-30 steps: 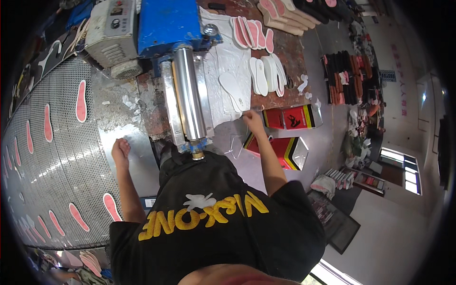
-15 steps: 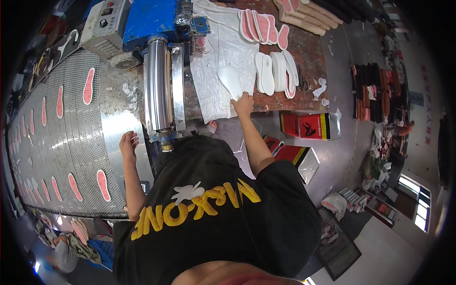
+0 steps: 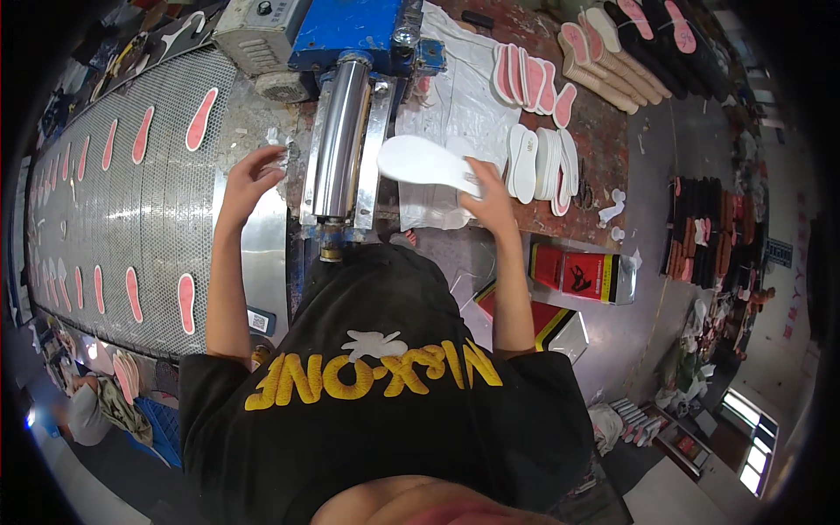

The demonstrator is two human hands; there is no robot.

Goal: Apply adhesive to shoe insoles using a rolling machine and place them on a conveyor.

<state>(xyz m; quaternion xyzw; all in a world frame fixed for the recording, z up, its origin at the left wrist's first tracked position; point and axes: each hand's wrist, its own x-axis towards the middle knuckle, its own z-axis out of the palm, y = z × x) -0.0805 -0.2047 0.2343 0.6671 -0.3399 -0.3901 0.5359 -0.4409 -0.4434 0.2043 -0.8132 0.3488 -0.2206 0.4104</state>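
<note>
My right hand (image 3: pixel 490 194) grips the narrower end of a white insole (image 3: pixel 418 163). The insole is held up, its broad end pointing left toward the steel roller (image 3: pixel 343 140) of a blue machine (image 3: pixel 350 33). On the other side of that roller, my left hand (image 3: pixel 252 182) hovers with bent fingers apart from the thumb and nothing visible in it. Under and beyond the held insole lies a white sheet (image 3: pixel 451 74) on the worn table. Just right of my right hand, several white insoles (image 3: pixel 547 166) stand in a row.
Left of me, pink insoles (image 3: pixel 202 119) lie spaced out on a metal mesh belt (image 3: pixel 175 206). Pink-faced insoles (image 3: pixel 525 77) and beige bundles (image 3: pixel 604 63) sit farther back. Red packages (image 3: pixel 573 273) are at the right, below the table edge. A grey control box (image 3: pixel 260 37) adjoins the machine.
My right hand has lifted the white insole off the sheet and swung it left toward the roller. My left hand has moved forward, away from my body. The view has shifted.
</note>
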